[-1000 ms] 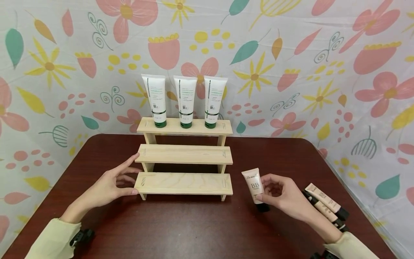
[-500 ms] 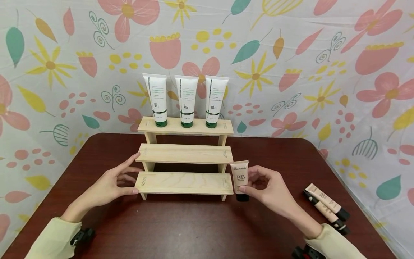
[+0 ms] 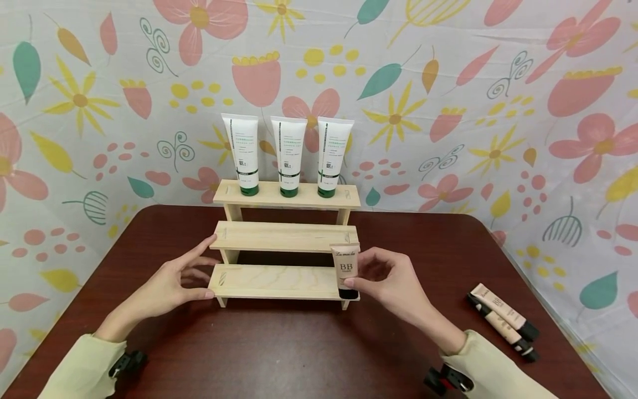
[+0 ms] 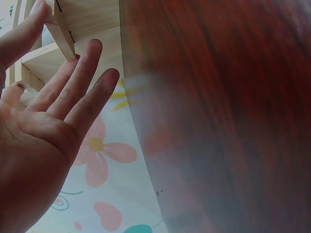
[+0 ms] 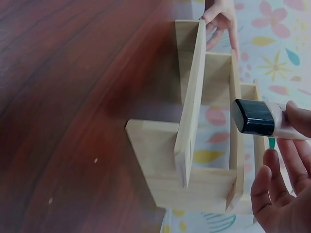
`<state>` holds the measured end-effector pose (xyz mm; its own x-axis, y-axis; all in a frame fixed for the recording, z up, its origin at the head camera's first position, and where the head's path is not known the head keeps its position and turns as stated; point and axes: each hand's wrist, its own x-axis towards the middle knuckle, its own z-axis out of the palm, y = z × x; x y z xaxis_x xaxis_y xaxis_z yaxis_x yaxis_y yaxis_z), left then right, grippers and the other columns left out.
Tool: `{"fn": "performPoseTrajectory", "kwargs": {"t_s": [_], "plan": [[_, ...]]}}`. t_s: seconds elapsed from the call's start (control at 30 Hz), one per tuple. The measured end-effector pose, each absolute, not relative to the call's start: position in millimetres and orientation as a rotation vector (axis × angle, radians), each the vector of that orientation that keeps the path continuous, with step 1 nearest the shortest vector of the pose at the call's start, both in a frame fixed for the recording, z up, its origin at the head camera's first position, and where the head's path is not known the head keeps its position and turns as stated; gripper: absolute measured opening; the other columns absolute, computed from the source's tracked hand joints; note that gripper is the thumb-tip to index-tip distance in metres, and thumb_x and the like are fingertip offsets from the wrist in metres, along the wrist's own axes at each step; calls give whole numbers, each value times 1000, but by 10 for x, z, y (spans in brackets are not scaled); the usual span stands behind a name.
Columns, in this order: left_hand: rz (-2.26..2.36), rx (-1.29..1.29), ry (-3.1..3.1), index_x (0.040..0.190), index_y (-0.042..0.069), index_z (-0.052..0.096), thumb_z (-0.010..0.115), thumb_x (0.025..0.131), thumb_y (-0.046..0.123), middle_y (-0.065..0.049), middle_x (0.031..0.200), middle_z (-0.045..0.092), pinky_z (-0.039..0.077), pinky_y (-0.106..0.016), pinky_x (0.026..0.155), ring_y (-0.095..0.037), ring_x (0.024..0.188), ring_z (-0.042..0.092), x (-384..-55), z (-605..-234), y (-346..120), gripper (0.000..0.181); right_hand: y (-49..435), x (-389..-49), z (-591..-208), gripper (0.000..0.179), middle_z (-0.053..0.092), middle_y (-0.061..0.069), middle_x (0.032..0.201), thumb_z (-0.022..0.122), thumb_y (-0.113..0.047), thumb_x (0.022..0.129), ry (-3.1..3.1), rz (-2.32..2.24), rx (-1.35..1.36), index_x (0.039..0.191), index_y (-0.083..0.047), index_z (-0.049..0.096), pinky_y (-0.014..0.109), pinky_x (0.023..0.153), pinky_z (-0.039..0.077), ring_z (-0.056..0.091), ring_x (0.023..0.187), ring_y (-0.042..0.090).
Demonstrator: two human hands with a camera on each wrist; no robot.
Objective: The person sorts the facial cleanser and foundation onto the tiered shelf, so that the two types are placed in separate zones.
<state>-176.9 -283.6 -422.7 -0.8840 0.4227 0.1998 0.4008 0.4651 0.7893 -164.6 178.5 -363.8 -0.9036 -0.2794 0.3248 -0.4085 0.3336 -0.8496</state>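
Observation:
My right hand pinches a small beige BB cream tube by its side, black cap down. In the head view the tube overlaps the right end of the lowest step of a three-tier wooden stand; the right wrist view shows its black cap held apart from the wood. My left hand touches the stand's left side with thumb and forefinger, fingers spread and fairly straight. Three white tubes with green caps, the middle one among them, stand in a row on the top step.
Two more items lie at the table's right: a beige BB cream tube and a slimmer beige tube with black ends beside it. The dark red-brown table backs onto a floral cloth.
My right hand has carried the BB cream tube leftward and slightly up, from beside the stand to its lowest step's right end, turning it more upright. My left hand stays at the stand.

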Motion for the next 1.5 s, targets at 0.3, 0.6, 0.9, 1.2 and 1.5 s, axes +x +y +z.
{"fn": "performPoseTrajectory", "kwargs": {"t_s": [0.3, 0.6, 0.9, 1.2, 1.5], "plan": [[1436, 758, 2659, 170, 26, 24, 91, 84, 12, -15, 133, 67, 60, -40, 86, -19, 100, 73, -1766, -4224, -2847, 110, 1481, -1751, -3590, 23, 73, -1, 82, 95, -9, 77, -2382, 1659, 680, 92, -17, 79, 31, 59, 52, 66, 72, 22], [1419, 775, 2669, 170, 26, 23, 91, 85, 13, -15, 133, 66, 60, -39, 88, -19, 100, 73, -1777, -4227, -2842, 110, 1202, -1885, -3540, 23, 75, 0, 82, 97, -9, 74, -2319, 1720, 689, 92, -14, 83, 30, 61, 52, 65, 73, 19], [1424, 778, 2664, 170, 25, 23, 91, 84, 11, -15, 133, 67, 60, -38, 87, -19, 100, 73, -1779, -4223, -2836, 110, 926, -2050, -3472, 25, 78, -3, 85, 97, -10, 76, -2257, 1724, 710, 97, -12, 84, 33, 66, 55, 70, 81, 18], [1440, 791, 2667, 170, 22, 24, 90, 85, 9, -18, 131, 67, 60, -36, 86, -21, 99, 73, -1742, -4184, -2806, 109, 601, -2205, -3422, 25, 79, -3, 88, 95, -11, 79, -2221, 1764, 703, 100, -10, 82, 30, 67, 54, 72, 78, 15], [1431, 757, 2664, 170, 25, 24, 91, 83, 9, -16, 132, 67, 60, -39, 86, -19, 99, 73, -1758, -4203, -2822, 111, 330, -2394, -3497, 24, 79, -3, 88, 94, -10, 81, -2200, 1796, 685, 101, -7, 82, 29, 71, 54, 73, 81, 12]]}}
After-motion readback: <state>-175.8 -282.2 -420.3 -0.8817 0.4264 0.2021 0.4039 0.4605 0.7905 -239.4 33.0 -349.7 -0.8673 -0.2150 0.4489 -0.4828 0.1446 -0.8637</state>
